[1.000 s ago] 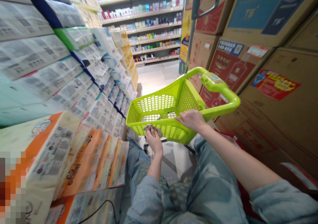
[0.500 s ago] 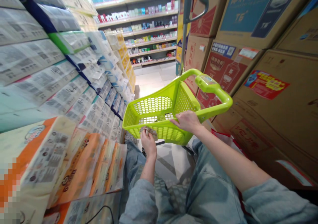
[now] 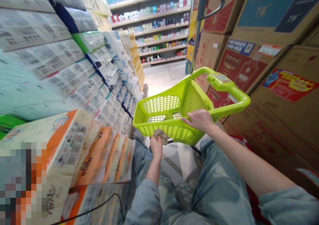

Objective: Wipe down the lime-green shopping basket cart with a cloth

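Note:
A lime-green plastic shopping cart [image 3: 159, 127] stands sideways in front of me, its handle at the right and its perforated basket open at the top. Holding a crumpled greyish-brown cloth [image 3: 162, 137], my left hand [image 3: 156, 146] is at the basket's near outer wall, low and toward the left end. I cannot tell whether the cloth presses on the plastic. My right hand [image 3: 200, 120] grips the cart's near top rim close to the handle, fingers wrapped over the edge.
Packs of tissue [image 3: 94, 158] are stacked close on my left. Cardboard cartons [image 3: 249, 63] rise on the right, beside a grey metal post [image 3: 196, 42]. Shelves of small goods [image 3: 159, 22] stand at the far end, past pale floor tiles [image 3: 163, 73].
The view has swung left, so cart and hands appear farther right. My left hand has shifted slightly down along the basket wall with the cloth. The right hand keeps its grip.

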`<state>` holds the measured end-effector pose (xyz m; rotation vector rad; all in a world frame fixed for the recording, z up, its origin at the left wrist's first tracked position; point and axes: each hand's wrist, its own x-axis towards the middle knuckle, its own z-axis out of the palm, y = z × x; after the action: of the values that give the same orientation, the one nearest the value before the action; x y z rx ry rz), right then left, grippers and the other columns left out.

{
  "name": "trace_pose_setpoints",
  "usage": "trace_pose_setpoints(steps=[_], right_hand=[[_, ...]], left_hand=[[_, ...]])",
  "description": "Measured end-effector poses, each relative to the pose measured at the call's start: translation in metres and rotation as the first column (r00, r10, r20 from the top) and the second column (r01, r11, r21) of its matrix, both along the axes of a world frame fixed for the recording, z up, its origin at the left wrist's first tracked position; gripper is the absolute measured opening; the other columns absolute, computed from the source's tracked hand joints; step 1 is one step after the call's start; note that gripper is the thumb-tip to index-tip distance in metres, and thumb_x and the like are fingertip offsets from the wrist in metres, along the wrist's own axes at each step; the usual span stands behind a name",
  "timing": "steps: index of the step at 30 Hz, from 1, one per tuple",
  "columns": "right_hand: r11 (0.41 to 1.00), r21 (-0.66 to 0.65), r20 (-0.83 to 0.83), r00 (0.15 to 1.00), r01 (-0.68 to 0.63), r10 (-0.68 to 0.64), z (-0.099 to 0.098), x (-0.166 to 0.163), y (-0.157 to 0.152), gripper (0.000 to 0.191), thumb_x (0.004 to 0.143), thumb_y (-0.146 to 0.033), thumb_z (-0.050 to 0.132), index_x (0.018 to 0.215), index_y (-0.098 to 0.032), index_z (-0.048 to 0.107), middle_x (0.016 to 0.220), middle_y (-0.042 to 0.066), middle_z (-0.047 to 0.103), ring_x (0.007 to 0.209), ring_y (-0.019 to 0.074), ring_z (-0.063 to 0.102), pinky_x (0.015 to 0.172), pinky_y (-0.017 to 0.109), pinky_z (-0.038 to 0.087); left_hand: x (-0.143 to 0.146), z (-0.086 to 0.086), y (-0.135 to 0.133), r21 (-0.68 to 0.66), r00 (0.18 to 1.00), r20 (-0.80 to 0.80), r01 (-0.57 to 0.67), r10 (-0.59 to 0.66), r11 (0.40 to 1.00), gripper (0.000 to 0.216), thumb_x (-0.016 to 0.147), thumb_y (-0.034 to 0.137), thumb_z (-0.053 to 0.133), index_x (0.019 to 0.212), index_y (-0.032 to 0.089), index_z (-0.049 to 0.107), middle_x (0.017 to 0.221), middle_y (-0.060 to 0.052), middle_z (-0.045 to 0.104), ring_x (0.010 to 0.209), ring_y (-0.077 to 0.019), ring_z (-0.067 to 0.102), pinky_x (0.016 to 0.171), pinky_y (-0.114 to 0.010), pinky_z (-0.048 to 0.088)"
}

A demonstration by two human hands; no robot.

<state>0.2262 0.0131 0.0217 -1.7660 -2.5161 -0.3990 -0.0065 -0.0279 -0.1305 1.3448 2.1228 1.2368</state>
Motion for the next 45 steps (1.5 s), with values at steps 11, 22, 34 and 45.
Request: trace_pose_setpoints(steps=[11, 22, 34, 45], right_hand=[[1.000, 0.010, -0.007, 1.000, 0.006, -0.006, -0.004, 0.002, 0.003, 0.070, 0.090, -0.062, 0.019, 0.077, -0.014, 0.068, 0.076, 0.014, 0.069, 0.073, 0.0232, 0.064, 0.059, 0.027, 0.028], [0.999, 0.031, 0.014, 1.000, -0.008, 0.008, -0.005, 0.002, 0.001, 0.071, 0.090, -0.062, 0.019, 0.076, -0.012, 0.068, 0.073, 0.015, 0.068, 0.071, 0.0230, 0.064, 0.059, 0.027, 0.027], [1.000, 0.021, 0.007, 1.000, -0.010, 0.010, -0.005, 0.002, 0.003, 0.069, 0.091, -0.060, 0.019, 0.078, -0.013, 0.068, 0.076, 0.015, 0.069, 0.073, 0.0228, 0.064, 0.060, 0.027, 0.028], [1.000, 0.024, 0.045, 0.999, -0.018, 0.016, -0.003, 0.002, 0.001, 0.066, 0.090, -0.059, 0.021, 0.077, -0.013, 0.067, 0.075, 0.016, 0.069, 0.070, 0.0237, 0.063, 0.058, 0.027, 0.027]], left_hand=[[0.013, 0.016, 0.028, 0.037, 0.969, 0.172, -0.184, 0.175, 0.982, 0.019, 0.076, 0.017, 0.052, 0.095, 0.016, 0.053, 0.096, -0.012, 0.063, 0.094, -0.0231, 0.061, 0.086, -0.035, 0.045], [-0.029, 0.000, 0.016, 0.147, 0.913, 0.287, -0.340, 0.289, 0.929, 0.021, 0.081, 0.021, 0.046, 0.101, 0.018, 0.050, 0.103, -0.010, 0.059, 0.099, -0.0192, 0.058, 0.088, -0.032, 0.044], [0.033, -0.023, 0.033, 0.090, 0.935, 0.354, -0.048, 0.013, 0.995, 0.025, 0.069, 0.007, 0.055, 0.089, 0.019, 0.048, 0.086, -0.001, 0.057, 0.086, -0.0145, 0.060, 0.087, -0.031, 0.045], [0.052, 0.005, 0.011, 0.152, 0.873, 0.361, 0.292, -0.328, 0.944, 0.015, 0.072, 0.012, 0.056, 0.086, 0.018, 0.057, 0.082, -0.002, 0.064, 0.079, -0.0151, 0.061, 0.077, -0.027, 0.048]])
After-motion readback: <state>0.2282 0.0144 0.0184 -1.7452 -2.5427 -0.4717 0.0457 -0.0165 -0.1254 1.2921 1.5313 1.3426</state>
